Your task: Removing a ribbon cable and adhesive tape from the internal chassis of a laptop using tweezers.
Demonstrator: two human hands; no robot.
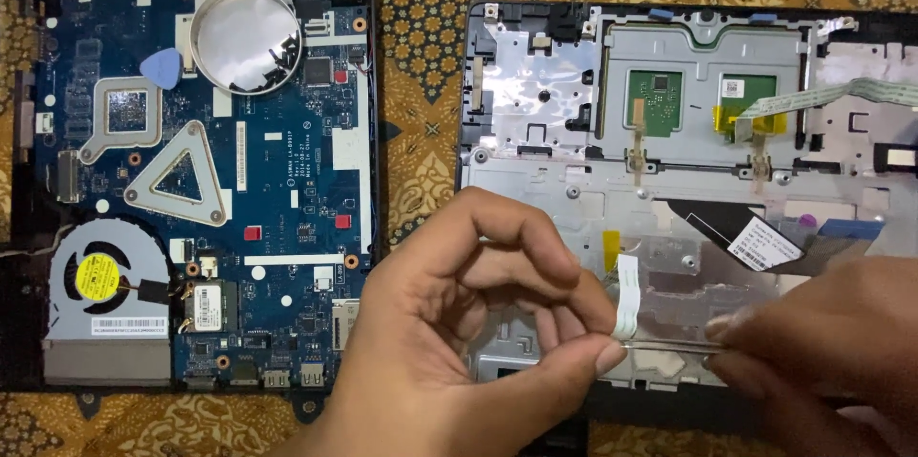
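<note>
The left hand (459, 323) pinched the lower end of a white ribbon cable (626, 296) between thumb and forefinger, the other fingers curled above. The cable was short, flat and pale, standing nearly upright over the grey metal underside of the palmrest (535, 103), near its lower edge and just right of a small yellow tab (611, 249). The right hand (822, 352) gripped thin metal tweezers (669, 346), held level, their tips meeting the cable's lower end at the left thumb. The palmrest lay on the right of the counter (421, 36), which was covered in a gold-and-black patterned cloth; it carried two green boards (655, 98), a longer grey ribbon (841, 94) and a white label (763, 245). To the left lay a blue motherboard (287, 180) with a fan (100, 275), a blue pick (161, 67) and a round tin (247, 38) containing small dark screws.
</note>
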